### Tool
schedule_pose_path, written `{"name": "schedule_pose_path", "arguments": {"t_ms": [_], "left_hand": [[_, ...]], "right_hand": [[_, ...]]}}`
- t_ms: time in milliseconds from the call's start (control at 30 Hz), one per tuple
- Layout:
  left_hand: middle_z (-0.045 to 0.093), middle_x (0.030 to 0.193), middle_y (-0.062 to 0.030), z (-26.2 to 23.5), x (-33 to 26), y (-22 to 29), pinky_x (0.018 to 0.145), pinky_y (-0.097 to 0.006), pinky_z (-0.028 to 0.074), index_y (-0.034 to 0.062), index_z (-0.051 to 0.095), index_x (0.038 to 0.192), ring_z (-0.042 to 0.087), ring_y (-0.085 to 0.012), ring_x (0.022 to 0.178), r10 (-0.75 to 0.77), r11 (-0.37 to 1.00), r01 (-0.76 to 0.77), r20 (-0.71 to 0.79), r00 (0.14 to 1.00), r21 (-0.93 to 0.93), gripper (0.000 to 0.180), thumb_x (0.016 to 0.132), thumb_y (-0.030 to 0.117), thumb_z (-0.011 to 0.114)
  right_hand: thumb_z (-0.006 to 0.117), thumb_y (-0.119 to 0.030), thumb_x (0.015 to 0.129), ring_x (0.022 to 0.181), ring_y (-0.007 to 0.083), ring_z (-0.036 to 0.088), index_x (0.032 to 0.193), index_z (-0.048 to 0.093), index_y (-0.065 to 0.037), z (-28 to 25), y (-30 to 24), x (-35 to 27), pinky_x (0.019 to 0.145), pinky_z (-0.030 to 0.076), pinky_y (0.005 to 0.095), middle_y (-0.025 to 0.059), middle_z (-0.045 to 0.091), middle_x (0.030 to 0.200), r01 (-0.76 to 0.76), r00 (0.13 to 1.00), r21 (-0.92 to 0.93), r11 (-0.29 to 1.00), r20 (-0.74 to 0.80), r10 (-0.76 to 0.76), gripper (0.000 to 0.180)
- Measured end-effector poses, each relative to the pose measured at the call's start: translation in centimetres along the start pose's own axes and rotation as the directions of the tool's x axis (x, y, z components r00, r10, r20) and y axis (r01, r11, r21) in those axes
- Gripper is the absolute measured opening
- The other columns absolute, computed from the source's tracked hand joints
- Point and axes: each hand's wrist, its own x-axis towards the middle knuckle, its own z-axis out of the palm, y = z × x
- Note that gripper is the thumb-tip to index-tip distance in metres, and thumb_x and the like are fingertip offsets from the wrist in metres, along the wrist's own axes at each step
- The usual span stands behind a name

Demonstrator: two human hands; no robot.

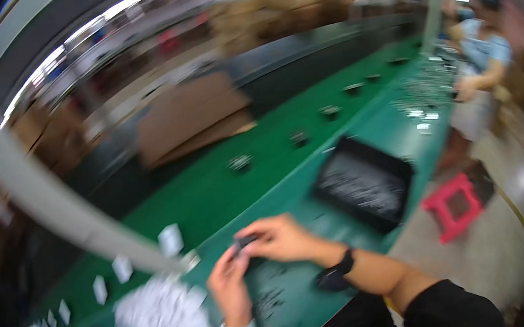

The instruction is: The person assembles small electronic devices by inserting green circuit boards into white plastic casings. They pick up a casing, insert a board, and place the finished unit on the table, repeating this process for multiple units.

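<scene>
Over the green worktable (pixel 304 295), my two hands meet at a small dark piece (pixel 245 240), too blurred to name. My right hand (pixel 286 239) pinches it from the right, with thumb and forefinger closed. From below, my left hand (pixel 230 284) has its fingertips closed on the piece's left end. Several tiny dark bits (pixel 269 301) lie on the table beneath my hands. To the right of them sits a black tray (pixel 392 218) filled with many small, shiny dark pieces.
A green conveyor belt (pixel 207 199) carries several small parts and upright white pieces. Left of my hands is a clear bag of white pieces (pixel 163 319). Cardboard (pixel 194 116) lies beyond the belt. A pink stool (pixel 455 205) and a co-worker (pixel 484 51) are at right.
</scene>
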Motion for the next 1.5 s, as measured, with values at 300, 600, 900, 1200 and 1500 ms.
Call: {"name": "schedule_pose_path", "arguments": {"t_ms": [300, 600, 900, 1200, 1500], "left_hand": [[0.064, 0.122, -0.0182, 0.7, 0.2, -1.0, 0.099, -0.035, 0.050, -0.0123, 0.058, 0.125, 0.063, -0.0227, 0.111, 0.175, 0.983, -0.180, 0.102, 0.979, 0.045, 0.037, 0.091, -0.001, 0.067], [0.067, 0.112, -0.0162, 1.2, -0.1, -1.0, 0.092, -0.042, 0.052, -0.0029, 0.069, 0.110, 0.066, -0.0323, 0.106, 0.625, 0.448, -0.512, 0.153, 0.765, 0.733, 0.031, 0.079, -0.003, 0.074], [0.058, 0.119, -0.0108, 0.1, 0.8, -1.2, 0.090, -0.033, 0.049, -0.0005, 0.053, 0.121, 0.057, -0.0196, 0.103, 0.544, 0.752, -0.420, -0.119, 0.831, 0.508, 0.033, 0.090, 0.000, 0.065], [0.060, 0.107, -0.0093, -0.3, 0.8, -0.4, 0.085, -0.032, 0.049, -0.0014, 0.058, 0.106, 0.058, -0.0179, 0.091, 0.570, 0.751, -0.463, -0.108, 0.815, 0.472, 0.019, 0.088, -0.005, 0.063], [0.063, 0.089, -0.0067, -0.8, 1.1, -0.5, 0.074, -0.028, 0.049, -0.0021, 0.062, 0.097, 0.059, -0.0144, 0.078, 0.538, 0.750, -0.411, -0.116, 0.835, 0.518, 0.012, 0.086, -0.002, 0.067]], "right_hand": [[0.073, -0.007, 0.091, 0.090, 0.0101, 0.067, 0.124, 0.065, 0.001, -0.5, 1.4, -0.4, 0.082, 0.056, 0.0263, 0.0088, 0.072, 0.107, 0.017, 1.000, 0.256, 0.967, 0.000, -0.018, 0.034], [0.075, -0.011, 0.091, 0.097, 0.0152, 0.067, 0.122, 0.057, 0.003, 1.7, 0.8, -0.2, 0.082, 0.057, 0.0299, 0.0127, 0.068, 0.109, 0.054, 0.998, 0.170, 0.984, -0.024, -0.051, 0.039], [0.075, -0.005, 0.074, 0.092, 0.0252, 0.071, 0.109, 0.069, 0.000, 0.8, 5.6, 9.8, 0.082, 0.056, 0.0359, 0.0167, 0.072, 0.100, 0.057, 0.998, -0.147, 0.988, -0.028, -0.061, 0.035], [0.079, -0.017, 0.077, 0.105, 0.0375, 0.067, 0.115, 0.069, -0.003, 2.7, 6.8, 15.9, 0.092, 0.053, 0.0435, 0.0215, 0.071, 0.109, 0.064, 0.982, -0.707, 0.704, 0.172, 0.083, 0.042], [0.070, -0.022, 0.091, 0.093, 0.0269, 0.070, 0.121, 0.062, -0.001, 0.0, 1.4, 12.9, 0.083, 0.056, 0.0378, 0.0181, 0.070, 0.109, 0.196, 0.960, -0.513, 0.835, -0.071, -0.270, 0.038]]}}
